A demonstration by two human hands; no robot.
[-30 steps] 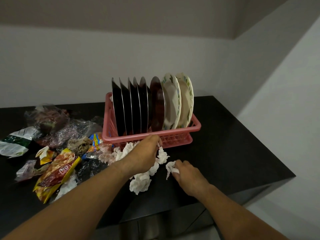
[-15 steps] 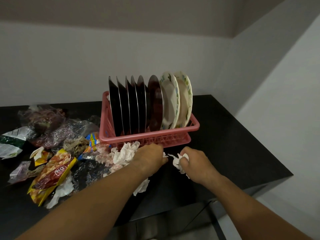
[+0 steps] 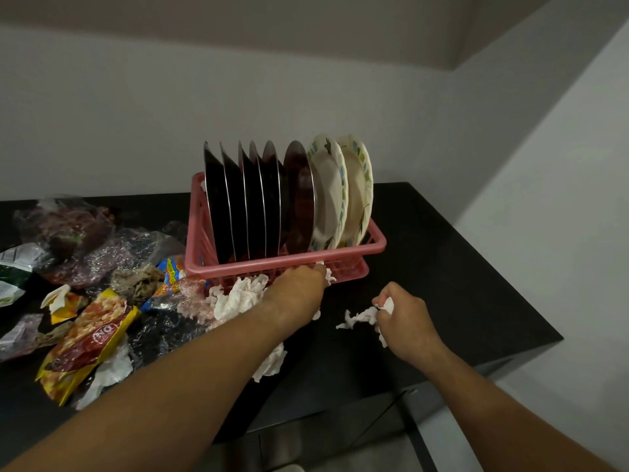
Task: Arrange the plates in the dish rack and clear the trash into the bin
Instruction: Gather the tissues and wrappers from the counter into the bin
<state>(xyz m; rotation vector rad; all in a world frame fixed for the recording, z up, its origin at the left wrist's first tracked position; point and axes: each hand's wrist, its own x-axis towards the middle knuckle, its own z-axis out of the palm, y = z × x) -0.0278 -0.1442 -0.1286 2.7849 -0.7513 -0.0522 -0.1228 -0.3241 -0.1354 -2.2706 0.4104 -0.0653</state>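
Counter [image 3: 442, 267]: black, smooth and matte, spread across the middle of the frame to a corner at right, with plain pale walls behind.
Dish rack [image 3: 286, 264]: pink plastic basket at frame centre, with a rounded rim and a grid-slatted wall.
Rack contents: a row of thin, round dark plates [image 3: 252, 206] with bright metallic edges stands on edge from the left end. Two cream plates [image 3: 332, 199] with green leaf-patterned rims stand at the right end.
Left hand [image 3: 296, 294]: knuckles up at the rack's front wall, fingers curled down round a crumpled white tissue clump [image 3: 328, 274] that shows past the fingertips.
Right hand [image 3: 406, 321]: right of centre, apart from the rack. The fingers are bunched and pinch a ragged tissue scrap [image 3: 359, 316] that trails left onto the counter.
Loose tissue: a crinkled white wad [image 3: 238, 298] lies against the rack, just left of the left hand. Another wad [image 3: 270, 364] lies beneath the left forearm.
Trash pile: at left of frame on the counter are a glossy yellow-and-red snack wrapper [image 3: 88, 342], a blue-and-orange foil wrapper [image 3: 170, 270], crumpled clear plastic bags [image 3: 85, 240] and a green-and-white packet [image 3: 13, 267].
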